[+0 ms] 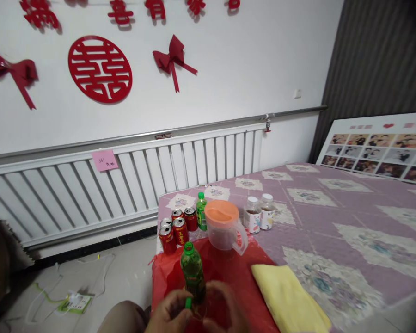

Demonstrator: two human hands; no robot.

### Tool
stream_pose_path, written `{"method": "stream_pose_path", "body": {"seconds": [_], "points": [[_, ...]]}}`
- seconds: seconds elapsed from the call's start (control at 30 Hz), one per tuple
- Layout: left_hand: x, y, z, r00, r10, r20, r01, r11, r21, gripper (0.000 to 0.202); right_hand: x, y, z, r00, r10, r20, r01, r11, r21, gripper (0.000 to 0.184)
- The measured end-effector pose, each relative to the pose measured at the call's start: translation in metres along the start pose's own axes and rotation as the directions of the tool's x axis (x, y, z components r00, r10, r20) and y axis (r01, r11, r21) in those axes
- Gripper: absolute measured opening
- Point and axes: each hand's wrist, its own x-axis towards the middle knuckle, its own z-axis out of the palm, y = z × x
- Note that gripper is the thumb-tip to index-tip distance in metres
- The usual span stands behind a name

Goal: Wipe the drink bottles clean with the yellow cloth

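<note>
A green plastic bottle [192, 270] stands upright and uncapped on the red plastic sheet [229, 273] at the bed's near corner. My left hand [169, 314] is closed with the bottle's green cap [188, 303] pinched in its fingers, just beside the bottle's base. My right hand [223, 307] is curled round the lower part of the bottle. Both hands are partly cut off by the frame's bottom edge and blurred.
A clear jug with an orange lid [224, 226] stands behind the bottle. Several red cans [176, 229], a second green bottle [201, 212] and two white-capped jars [259, 213] sit beyond. A yellow cloth [287, 291] lies right. A radiator [125, 185] lines the wall.
</note>
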Motion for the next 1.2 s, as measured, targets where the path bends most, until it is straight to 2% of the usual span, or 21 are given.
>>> {"method": "stream_pose_path", "body": {"seconds": [0.07,0.13,0.23,0.33,0.47,0.6,0.7,0.8,0.9,1.0,1.2], "points": [[-0.004,0.012,-0.014,0.994,-0.013,-0.106,0.009,0.999,-0.037,0.059,0.025,-0.005,-0.005,0.994,0.096,-0.054,-0.099,0.994,-0.041,0.059],[-0.007,0.021,-0.026,0.973,-0.012,-0.230,-0.006,0.997,-0.076,0.061,0.047,-0.007,-0.003,0.978,0.205,-0.043,-0.207,0.978,-0.039,0.074],[-0.007,0.028,-0.038,0.952,0.044,-0.302,-0.079,0.991,-0.104,0.062,0.062,-0.003,0.014,0.940,0.340,0.030,-0.342,0.938,0.064,0.089],[-0.004,0.036,-0.043,0.942,0.105,-0.319,-0.121,0.992,-0.032,0.060,0.061,0.005,0.031,0.928,0.344,0.140,-0.368,0.906,0.211,0.092],[0.006,0.063,-0.041,0.917,0.168,-0.361,-0.099,0.974,0.202,0.050,0.061,0.010,0.040,0.928,0.316,0.197,-0.363,0.887,0.286,0.082],[0.025,0.096,-0.036,0.902,0.293,-0.317,-0.111,0.867,0.485,0.033,0.063,0.012,0.038,0.934,0.300,0.196,-0.346,0.897,0.275,0.075],[0.040,0.115,-0.033,0.913,0.363,-0.183,-0.161,0.736,0.658,0.027,0.064,0.014,0.038,0.947,0.272,0.173,-0.311,0.912,0.266,0.074],[0.051,0.129,-0.030,0.942,0.335,-0.011,-0.214,0.625,0.751,0.026,0.063,0.016,0.039,0.948,0.275,0.162,-0.310,0.913,0.265,0.073],[0.058,0.138,-0.029,0.950,0.289,0.121,-0.265,0.535,0.802,0.026,0.061,0.019,0.039,0.943,0.287,0.171,-0.322,0.916,0.238,0.075],[0.063,0.147,-0.027,0.955,0.237,0.179,-0.273,0.466,0.841,0.024,0.059,0.024,0.040,0.945,0.287,0.154,-0.315,0.927,0.205,0.075],[0.071,0.161,-0.025,0.963,0.148,0.224,-0.266,0.406,0.874,0.023,0.054,0.031,0.040,0.945,0.297,0.136,-0.319,0.930,0.185,0.073]]}}
